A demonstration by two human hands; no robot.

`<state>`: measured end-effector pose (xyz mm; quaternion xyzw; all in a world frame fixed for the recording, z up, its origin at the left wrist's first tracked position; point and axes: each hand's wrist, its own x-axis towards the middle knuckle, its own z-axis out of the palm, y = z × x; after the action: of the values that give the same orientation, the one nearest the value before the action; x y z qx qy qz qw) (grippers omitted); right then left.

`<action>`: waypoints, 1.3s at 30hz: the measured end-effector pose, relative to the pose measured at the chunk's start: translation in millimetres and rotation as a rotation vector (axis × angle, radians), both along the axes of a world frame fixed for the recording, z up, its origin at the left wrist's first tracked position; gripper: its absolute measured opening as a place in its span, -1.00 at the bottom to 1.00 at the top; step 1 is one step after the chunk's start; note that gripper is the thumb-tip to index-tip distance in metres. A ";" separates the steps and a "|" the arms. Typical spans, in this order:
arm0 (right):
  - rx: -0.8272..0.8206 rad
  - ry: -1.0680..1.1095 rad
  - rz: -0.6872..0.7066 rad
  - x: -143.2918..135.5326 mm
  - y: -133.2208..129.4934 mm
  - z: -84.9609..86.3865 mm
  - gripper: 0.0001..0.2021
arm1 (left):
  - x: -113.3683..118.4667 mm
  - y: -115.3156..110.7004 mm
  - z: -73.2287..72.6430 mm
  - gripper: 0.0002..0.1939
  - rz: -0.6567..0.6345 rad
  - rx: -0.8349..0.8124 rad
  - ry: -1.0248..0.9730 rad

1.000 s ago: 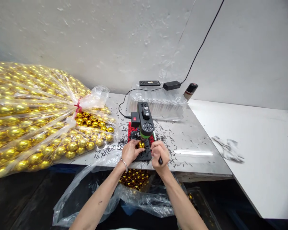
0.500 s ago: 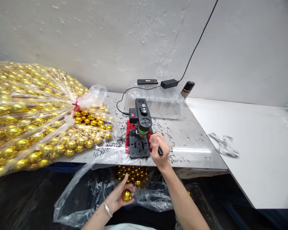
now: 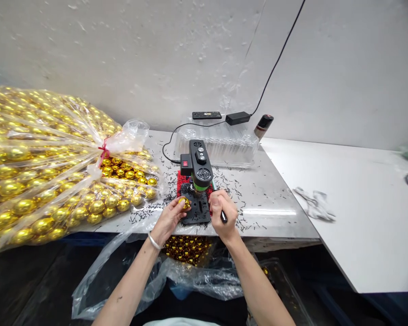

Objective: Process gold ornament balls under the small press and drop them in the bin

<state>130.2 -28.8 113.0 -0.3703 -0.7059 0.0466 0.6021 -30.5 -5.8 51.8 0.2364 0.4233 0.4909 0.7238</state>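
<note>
A small black bench drill press (image 3: 201,165) stands on the metal-topped table, with a green collar under its head and a slotted base plate (image 3: 197,216). My right hand (image 3: 223,213) is wrapped around the black-gripped feed lever (image 3: 224,217) at its right side. Between the fingertips of my left hand (image 3: 170,219) is a shiny gold ball (image 3: 185,203), held over the left part of the base plate, just below and left of the drill head. Red matting (image 3: 182,181) under the press is strewn with black shavings.
A big clear bag of gold balls (image 3: 37,181), tied with red string, fills the left side. An open plastic bag (image 3: 190,251) below the table edge holds more balls. Behind the press are a clear plastic box (image 3: 221,147), power adapter (image 3: 238,118) and can (image 3: 263,126). Gloves (image 3: 316,206) lie right.
My left hand has risen from below the table edge, bringing the gold ball up to the drill press. My right hand stays on the lever.
</note>
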 end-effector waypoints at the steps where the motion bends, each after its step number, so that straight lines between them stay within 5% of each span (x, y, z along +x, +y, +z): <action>1: 0.002 -0.004 0.001 0.4 0.1 -0.5 -0.73 | 2.8 5.3 -2.9 -0.67 0.011 0.013 0.026; 8: 0.035 0.001 0.011 0.7 1.3 -4.7 -0.74 | 14.3 14.2 -20.4 -0.47 0.025 0.226 0.396; 16: 0.044 -0.021 -0.002 0.9 0.0 -4.1 -0.75 | 22.2 18.0 -34.4 -0.59 0.021 0.660 1.107; 22: 0.035 -0.015 -0.021 0.2 -1.0 -5.8 -0.75 | 25.7 17.7 -39.2 -0.65 -0.006 0.863 1.206; 39: 0.205 0.011 -0.049 -1.1 15.7 -62.9 -0.71 | 26.0 16.6 -45.6 -0.66 0.022 0.911 1.236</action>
<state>129.2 -13.2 50.1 -0.3233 -0.6944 -0.0385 0.6417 -4.5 10.8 6.2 0.7386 0.5092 0.4026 0.1817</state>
